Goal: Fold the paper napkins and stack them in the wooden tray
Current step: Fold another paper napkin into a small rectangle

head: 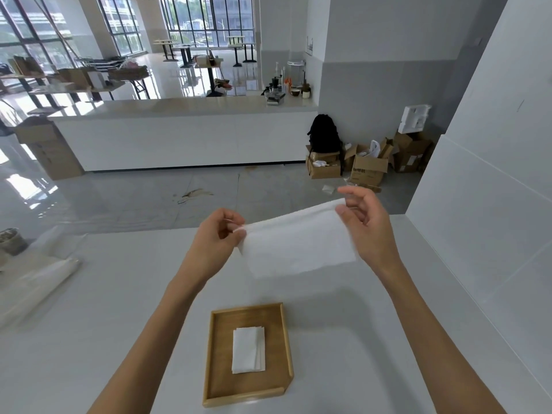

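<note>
Across the whole lower half sits a smooth white table [343, 354], glossy, cut off at the bottom and left edges. On it at 6 o'clock is the wooden tray [215, 354], a light-wood rectangle w/ a low raised rim, its near corner close to the frame bottom. Inside it, roughly centre, lies a small stack of folded napkins [248, 350], white, soft-looking, edges a bit staggered so you can see several layers, but can't count them for sure.

Above the tray, at 12 o'clock from it and up in the air, an open paper napkin [295, 243] hangs stretched btw both hands: thin, matte, slightly blurry, lower edge drooping. The left hand [213, 237] pinches its left top corner, fingers curled in tight on the paper. The right hand [363, 222] pinches the right top corner btw thumb and index, other fingers loosely spread. Both forearms run off the frame bottom.

At 9 o'clock on the table there's a clear plastic roll or bag [38, 282], hard to make out, partly cut off. Far back at 1 o'clock, cardboard boxes [369, 167] on the floor w/ some print that's too small to read, and a black backpack [324, 134] on top of one.
</note>
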A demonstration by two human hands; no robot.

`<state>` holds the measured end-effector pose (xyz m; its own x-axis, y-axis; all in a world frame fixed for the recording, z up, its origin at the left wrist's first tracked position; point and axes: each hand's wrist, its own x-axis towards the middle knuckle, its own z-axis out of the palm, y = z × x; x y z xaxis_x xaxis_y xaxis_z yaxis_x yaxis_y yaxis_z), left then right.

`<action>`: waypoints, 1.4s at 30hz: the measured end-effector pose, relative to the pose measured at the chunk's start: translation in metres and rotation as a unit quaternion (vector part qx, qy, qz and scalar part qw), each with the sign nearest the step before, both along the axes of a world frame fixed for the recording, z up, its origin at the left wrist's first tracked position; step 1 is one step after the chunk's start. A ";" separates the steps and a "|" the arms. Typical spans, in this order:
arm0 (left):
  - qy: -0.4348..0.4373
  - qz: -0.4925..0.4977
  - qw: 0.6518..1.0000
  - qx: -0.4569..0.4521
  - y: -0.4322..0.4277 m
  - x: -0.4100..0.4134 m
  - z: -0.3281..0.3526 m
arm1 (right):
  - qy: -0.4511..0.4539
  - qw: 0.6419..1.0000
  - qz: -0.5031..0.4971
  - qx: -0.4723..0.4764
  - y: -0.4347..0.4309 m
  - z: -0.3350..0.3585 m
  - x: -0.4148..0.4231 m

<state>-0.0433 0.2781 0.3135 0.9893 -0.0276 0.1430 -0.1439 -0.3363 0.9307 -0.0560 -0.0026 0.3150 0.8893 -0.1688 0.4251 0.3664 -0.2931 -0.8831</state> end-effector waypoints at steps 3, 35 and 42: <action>-0.001 -0.053 0.994 0.090 -0.007 -0.004 -0.002 | 0.040 0.993 0.081 -0.070 0.003 0.029 0.006; 0.130 -0.196 0.961 -0.147 -0.034 -0.015 -0.019 | 0.254 0.939 0.175 0.153 0.020 -0.027 -0.027; 0.108 -0.214 0.947 -0.216 -0.032 -0.019 -0.022 | 0.250 0.920 0.210 0.218 0.011 -0.034 -0.026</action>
